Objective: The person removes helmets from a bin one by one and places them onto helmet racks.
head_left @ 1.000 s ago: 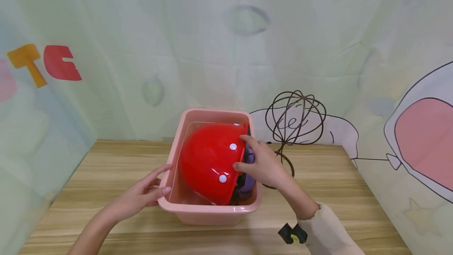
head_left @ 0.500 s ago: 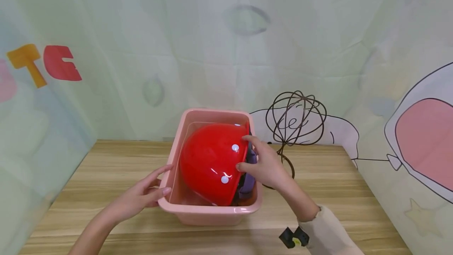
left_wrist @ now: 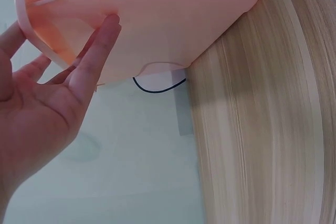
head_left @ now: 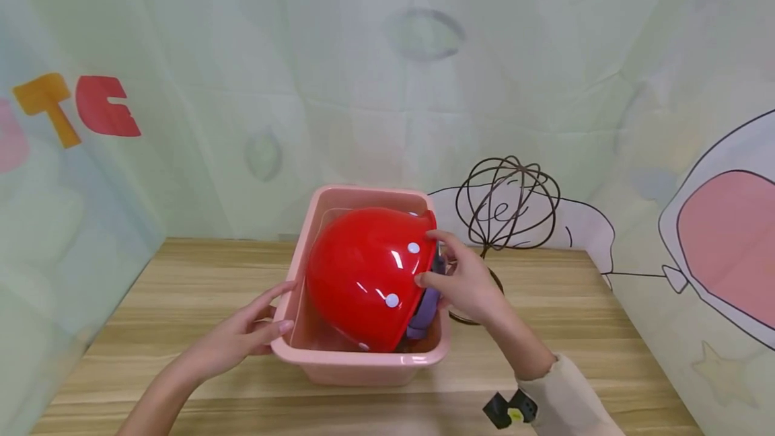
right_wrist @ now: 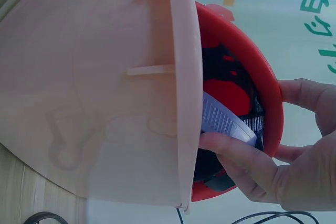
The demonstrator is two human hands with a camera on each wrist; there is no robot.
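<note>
Red helmet [head_left: 363,274] lies sideways in the pink bin [head_left: 357,358] in the head view, the right hand [head_left: 466,284] pinching its edge. Left wrist: the left hand [left_wrist: 42,108] grips the bin's rim; slackening might let it tip. Right wrist: fingers [right_wrist: 244,156] straddle the helmet's edge; so narrow a hold could slip.

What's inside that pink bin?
A red hard hat sits on its side in the pink bin, partly above the rim, its purple inner band showing at the open side. The bin's floor under the hat is covered, so whether anything lies there can't be told.
</note>
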